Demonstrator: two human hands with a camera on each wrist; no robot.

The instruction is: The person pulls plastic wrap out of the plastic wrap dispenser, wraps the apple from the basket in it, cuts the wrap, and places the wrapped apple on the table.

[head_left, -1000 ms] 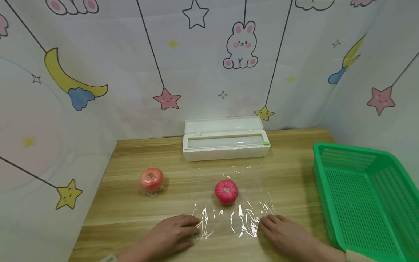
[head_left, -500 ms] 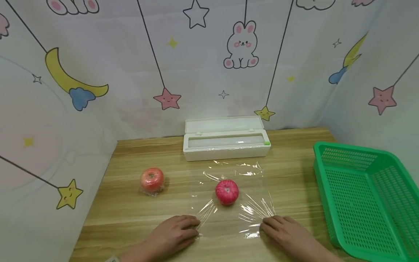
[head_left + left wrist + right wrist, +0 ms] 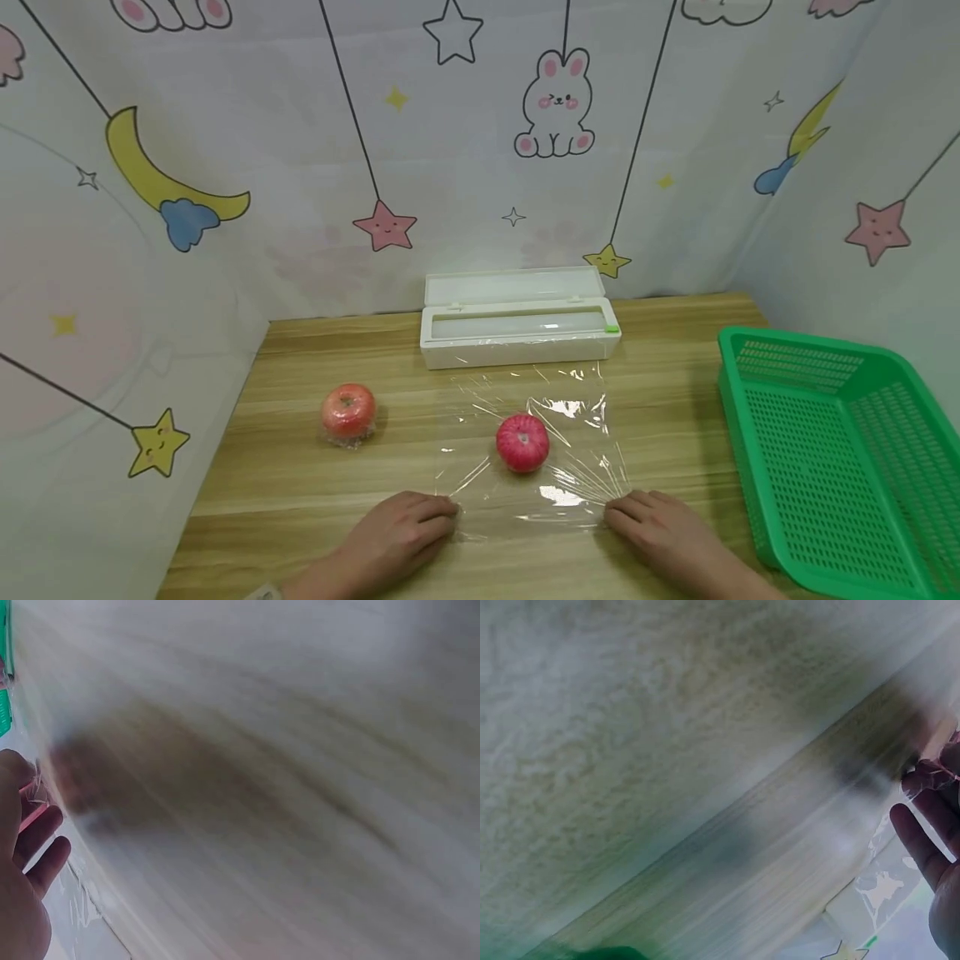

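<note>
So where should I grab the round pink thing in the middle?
Probably around its bulging sides, coming down from above. The round pink thing is squat, its dimpled top faces up, and it seems to sit on the clear film, so the top and sides look easiest to reach.

No readable text, label, brand, number or sign in any view: none on the clear film (image 3: 480, 507), the round red item (image 3: 522, 443), the white box (image 3: 521, 353), the green basket (image 3: 832, 467) or the cartoon-printed backdrop (image 3: 457, 125).
</note>
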